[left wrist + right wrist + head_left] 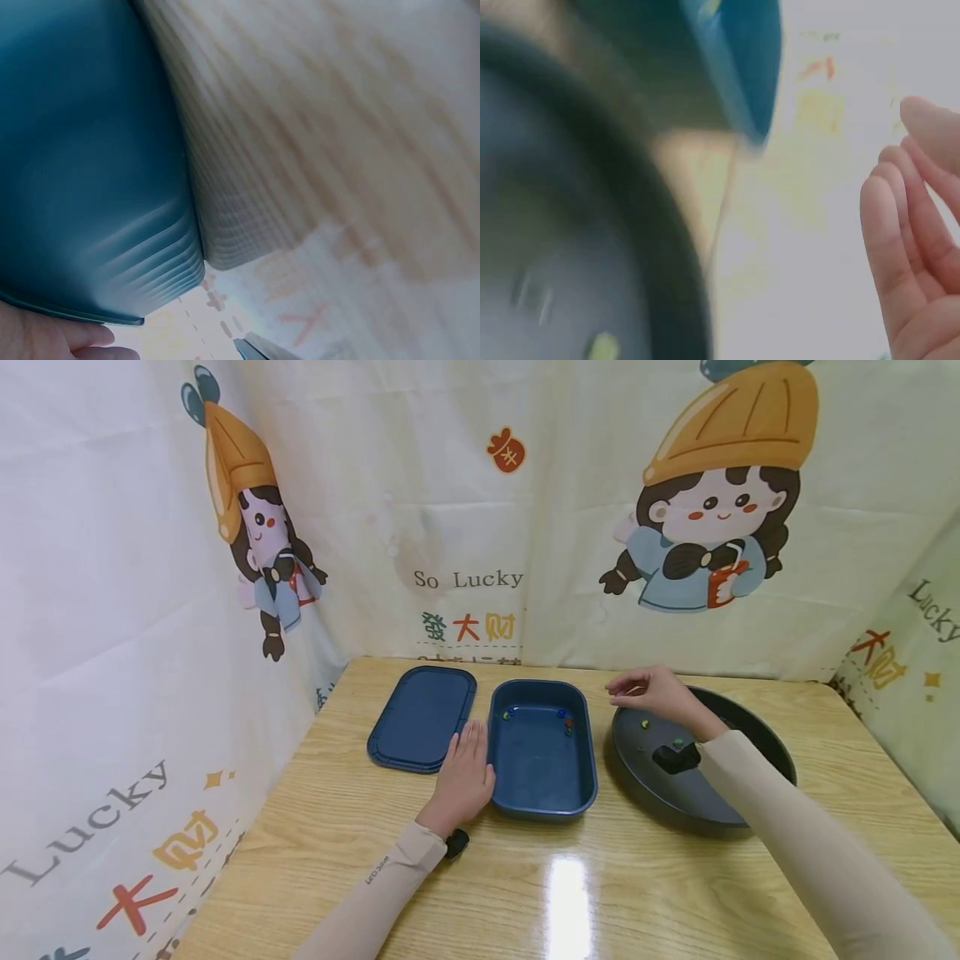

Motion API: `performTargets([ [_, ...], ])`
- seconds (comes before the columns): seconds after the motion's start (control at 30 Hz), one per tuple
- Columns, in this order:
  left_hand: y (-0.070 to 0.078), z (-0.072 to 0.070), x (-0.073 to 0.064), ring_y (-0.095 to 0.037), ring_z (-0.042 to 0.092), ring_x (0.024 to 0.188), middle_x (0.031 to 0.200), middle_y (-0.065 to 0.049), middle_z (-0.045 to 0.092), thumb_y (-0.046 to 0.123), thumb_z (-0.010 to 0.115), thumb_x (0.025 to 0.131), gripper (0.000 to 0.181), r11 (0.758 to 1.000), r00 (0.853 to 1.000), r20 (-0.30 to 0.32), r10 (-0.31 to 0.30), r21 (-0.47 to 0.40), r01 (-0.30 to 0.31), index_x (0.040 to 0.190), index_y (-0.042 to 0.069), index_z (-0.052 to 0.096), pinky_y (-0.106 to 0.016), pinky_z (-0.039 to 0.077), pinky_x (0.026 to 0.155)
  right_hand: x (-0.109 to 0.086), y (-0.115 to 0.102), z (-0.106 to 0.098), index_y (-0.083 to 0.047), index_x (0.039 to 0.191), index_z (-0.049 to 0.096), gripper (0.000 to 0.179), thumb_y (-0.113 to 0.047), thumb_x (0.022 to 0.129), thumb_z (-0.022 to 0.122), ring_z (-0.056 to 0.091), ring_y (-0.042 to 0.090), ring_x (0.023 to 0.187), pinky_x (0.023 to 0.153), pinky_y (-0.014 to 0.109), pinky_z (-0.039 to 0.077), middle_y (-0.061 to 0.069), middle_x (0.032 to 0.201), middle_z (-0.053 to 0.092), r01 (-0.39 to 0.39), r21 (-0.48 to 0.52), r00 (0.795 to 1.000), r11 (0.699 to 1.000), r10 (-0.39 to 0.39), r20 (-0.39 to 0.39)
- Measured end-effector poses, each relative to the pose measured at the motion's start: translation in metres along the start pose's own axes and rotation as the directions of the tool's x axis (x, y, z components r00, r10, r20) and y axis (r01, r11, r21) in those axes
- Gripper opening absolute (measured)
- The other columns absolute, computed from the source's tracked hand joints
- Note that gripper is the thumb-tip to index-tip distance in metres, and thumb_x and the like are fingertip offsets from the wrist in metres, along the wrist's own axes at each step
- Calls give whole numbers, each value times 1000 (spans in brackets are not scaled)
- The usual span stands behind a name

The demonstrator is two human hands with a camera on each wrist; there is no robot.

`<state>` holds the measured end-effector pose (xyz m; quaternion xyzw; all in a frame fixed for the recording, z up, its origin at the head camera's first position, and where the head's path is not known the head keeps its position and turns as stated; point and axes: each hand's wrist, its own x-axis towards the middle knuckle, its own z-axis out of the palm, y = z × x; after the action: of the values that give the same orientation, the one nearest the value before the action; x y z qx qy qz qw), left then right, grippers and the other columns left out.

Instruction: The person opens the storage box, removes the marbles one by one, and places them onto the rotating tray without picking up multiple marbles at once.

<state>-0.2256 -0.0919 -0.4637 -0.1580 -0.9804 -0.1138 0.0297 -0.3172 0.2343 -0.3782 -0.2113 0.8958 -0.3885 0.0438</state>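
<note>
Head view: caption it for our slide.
Left hand touches the blue container; right hand hovers near the dark pan.

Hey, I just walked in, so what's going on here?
A person is working with small colourful pieces at a table. Their left hand rests straight-fingered against the side of the blue box, where several pieces lie. Their right hand is raised near the rim of the round dark pan, which has a few more in it; whether it holds one isn't clear. A flat blue lid-like piece lies left of the box.

"So Lucky" (487, 580), "發大财" (467, 627) on back curtain (570, 535), "Lucky" (93, 821) on side curtains (97, 610)
</note>
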Motion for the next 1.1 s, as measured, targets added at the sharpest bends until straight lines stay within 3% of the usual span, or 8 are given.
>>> performTargets([
  [0.2, 0, 1, 0, -28, 12, 147, 157, -16, 17, 25, 38, 99, 61, 1000, 1000, 8, -5, -7, 5, 150, -1, 15, -46, 13, 119, 36, -32, 43, -1, 105, 70, 25, -16, 85, 69, 66, 15, 84, 74, 22, 53, 16, 98, 71, 52, 52, 999, 997, -53, 11],
  [0.5, 0, 2, 1, -27, 13, 147, 157, -16, 18, 27, 38, 99, 62, 1000, 1000, 4, -10, 12, 10, 150, 1, 15, -45, 13, 119, 79, -37, 101, 6, 105, 69, 25, -7, 83, 69, 67, 16, 82, 78, 31, 55, 18, 99, 71, 20, 146, 998, 989, -27, 50],
  [0.7, -1, 3, 3, -27, 13, 147, 157, -16, 18, 27, 38, 99, 62, 1000, 1000, -5, -4, 17, 4, 150, 0, 16, -45, 14, 119, 96, -26, 125, 4, 102, 70, 21, -5, 83, 69, 68, 21, 83, 79, 33, 55, 19, 98, 71, -39, 118, 996, 992, 29, 85],
  [1.1, -2, 1, 2, -26, 14, 147, 157, -15, 19, 27, 39, 99, 62, 1000, 1000, -9, 1, 22, -1, 150, 0, 16, -45, 15, 118, 107, -15, 149, 4, 99, 71, 19, -3, 81, 70, 68, 17, 79, 75, 30, 55, 17, 94, 71, -116, 11, 987, 993, 114, 109],
])
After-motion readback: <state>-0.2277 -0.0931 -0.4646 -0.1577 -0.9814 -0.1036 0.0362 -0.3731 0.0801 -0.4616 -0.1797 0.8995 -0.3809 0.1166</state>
